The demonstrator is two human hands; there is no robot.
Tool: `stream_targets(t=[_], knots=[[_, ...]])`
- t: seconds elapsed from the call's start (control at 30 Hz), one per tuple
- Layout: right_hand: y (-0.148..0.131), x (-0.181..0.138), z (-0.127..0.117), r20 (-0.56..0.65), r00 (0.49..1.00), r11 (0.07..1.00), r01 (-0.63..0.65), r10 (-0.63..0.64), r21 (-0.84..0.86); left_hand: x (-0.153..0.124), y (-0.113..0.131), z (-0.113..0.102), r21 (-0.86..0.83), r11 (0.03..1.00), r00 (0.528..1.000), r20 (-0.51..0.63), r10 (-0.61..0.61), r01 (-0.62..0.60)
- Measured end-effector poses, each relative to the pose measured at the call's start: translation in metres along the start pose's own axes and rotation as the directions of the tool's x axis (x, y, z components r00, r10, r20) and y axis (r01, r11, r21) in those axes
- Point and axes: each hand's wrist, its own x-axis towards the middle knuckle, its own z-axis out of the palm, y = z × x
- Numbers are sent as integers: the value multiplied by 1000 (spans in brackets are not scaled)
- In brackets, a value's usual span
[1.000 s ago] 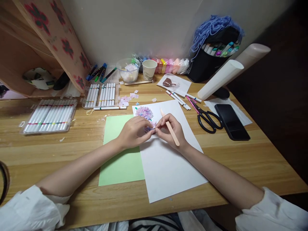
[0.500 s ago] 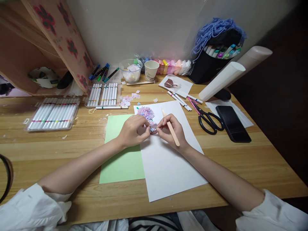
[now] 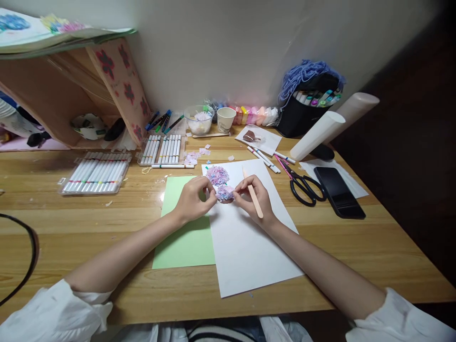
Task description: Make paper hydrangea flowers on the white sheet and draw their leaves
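- The left hand point(image 3: 194, 199) was curled, its thumb and forefinger pressed together on the left edge of a small tuft of pink, lilac and blue paper scraps point(image 3: 225, 193).
- The right hand point(image 3: 255, 197) pinched the tuft's right edge with thumb and forefinger. A flat pale wooden stick point(image 3: 253, 200) was tucked under its other fingers and slanted back toward the wrist.
- The tuft sat on the upper part of a white paper sheet point(image 3: 249, 256), just below a larger round cluster of the same scraps point(image 3: 217, 175).
- To my eye, this shaping wanted light, even pressure from both sides, so the scraps bunched without tearing or sliding on the sheet.
- Both forearms came in low from the near edge and met at the tuft, wrists resting near the paper.
- A light green paper sheet point(image 3: 183, 242) lay under the left wrist, partly beneath the white one.
- Black-handled scissors point(image 3: 302, 186) and a black phone point(image 3: 338, 192) lay to the right on the wooden desk point(image 3: 374, 251).
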Motion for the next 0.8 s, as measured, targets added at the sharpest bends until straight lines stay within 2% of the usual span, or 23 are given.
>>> stream_targets(t=[0.17,0.33,0.5,0.67,0.8], knots=[[2,-2,2,53,998,998,-24,21,63,-11,4,-10,-1,1000,999,30,-21,21],[1,-6,6,111,993,999,37,-37,-2,-16,19,-1,26,1000,997,78,-17,15],[-2,-7,7,135,990,999,49,-47,-17,-17,21,6,1,996,995,25,-92,92],[3,-6,6,111,993,999,23,-27,32,-15,16,3,-103,978,980,-66,-186,179],[5,-6,4,102,995,999,13,-17,46,-13,11,-1,-101,964,960,-115,-255,244]])
